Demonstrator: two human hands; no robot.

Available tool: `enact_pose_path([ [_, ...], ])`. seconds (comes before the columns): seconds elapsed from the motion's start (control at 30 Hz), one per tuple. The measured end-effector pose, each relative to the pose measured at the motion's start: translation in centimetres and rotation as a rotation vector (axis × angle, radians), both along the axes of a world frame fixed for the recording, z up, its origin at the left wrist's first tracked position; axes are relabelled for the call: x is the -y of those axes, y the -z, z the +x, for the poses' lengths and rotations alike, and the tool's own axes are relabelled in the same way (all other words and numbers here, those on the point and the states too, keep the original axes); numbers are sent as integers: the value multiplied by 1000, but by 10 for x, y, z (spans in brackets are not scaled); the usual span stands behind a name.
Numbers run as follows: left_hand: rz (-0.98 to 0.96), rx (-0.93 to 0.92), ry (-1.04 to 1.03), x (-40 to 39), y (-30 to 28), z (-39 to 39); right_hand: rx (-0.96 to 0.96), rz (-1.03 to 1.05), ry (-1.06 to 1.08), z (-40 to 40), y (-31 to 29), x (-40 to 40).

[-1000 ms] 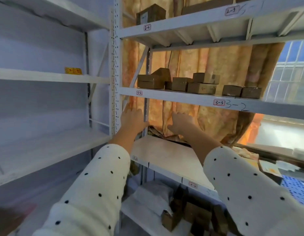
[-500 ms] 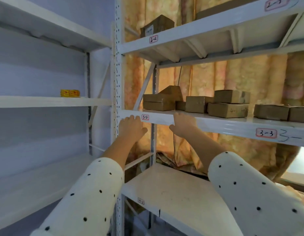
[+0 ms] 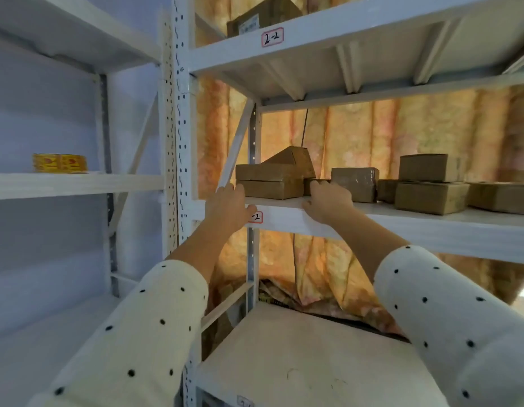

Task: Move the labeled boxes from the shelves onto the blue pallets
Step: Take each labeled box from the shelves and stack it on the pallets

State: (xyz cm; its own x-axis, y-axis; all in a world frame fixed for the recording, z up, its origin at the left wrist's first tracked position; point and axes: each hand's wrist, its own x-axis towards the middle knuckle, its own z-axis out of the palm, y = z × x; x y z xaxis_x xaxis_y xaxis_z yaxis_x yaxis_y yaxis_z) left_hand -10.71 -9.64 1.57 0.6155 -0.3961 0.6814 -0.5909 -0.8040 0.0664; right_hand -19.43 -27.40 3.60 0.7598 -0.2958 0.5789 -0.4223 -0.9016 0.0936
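While both hands reach up at the middle shelf (image 3: pixel 372 227), nothing is gripped yet. Our left hand (image 3: pixel 228 205) has straight fingers at the left end of the two stacked flat boxes (image 3: pixel 268 182), fingertips at or just touching the bottom one. Our right hand (image 3: pixel 328 201) is at the right end of the same stack, fingers loosely spread, with the thumb down on the shelf edge; we can't tell if it touches cardboard. So both grips are wide, holding nothing

The boxes are all on the shelves; no blue pallets in view, so the task looks early

Risks as we judge them:
- A tilted box (image 3: pixel 293 160) leans on top of the stack at the back. If we pull the stack out, that one likely slides or tips off behind, or falls toward us
- Squeezing only the bottom box from the ends lets the top one shift, since they are loose on each other
- A small box (image 3: pixel 312 186) sits just beside the stack under our right fingers, and can get dragged along or knocked off the edge
- The shelf is above shoulder line and we see the load from below, so we can't check what's behind it
- A taped box (image 3: pixel 354 183) and the stacked pair (image 3: pixel 431 183) further right are near enough to get bumped by our right elbow on the way out
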Motion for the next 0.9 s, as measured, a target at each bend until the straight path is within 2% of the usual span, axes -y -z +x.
enact_pose_path([
  [0.23,-11,91,206,30,-45,45,-59,116,85,41,-16,3],
  [0.43,52,167,389,85,-56,62,-67,220,136,62,-33,24],
  [0.73,58,248,395,145,-92,101,42,274,71,114,-70,56],
  [0.9,74,240,409,176,-110,120,-51,312,114,149,-81,75],
])
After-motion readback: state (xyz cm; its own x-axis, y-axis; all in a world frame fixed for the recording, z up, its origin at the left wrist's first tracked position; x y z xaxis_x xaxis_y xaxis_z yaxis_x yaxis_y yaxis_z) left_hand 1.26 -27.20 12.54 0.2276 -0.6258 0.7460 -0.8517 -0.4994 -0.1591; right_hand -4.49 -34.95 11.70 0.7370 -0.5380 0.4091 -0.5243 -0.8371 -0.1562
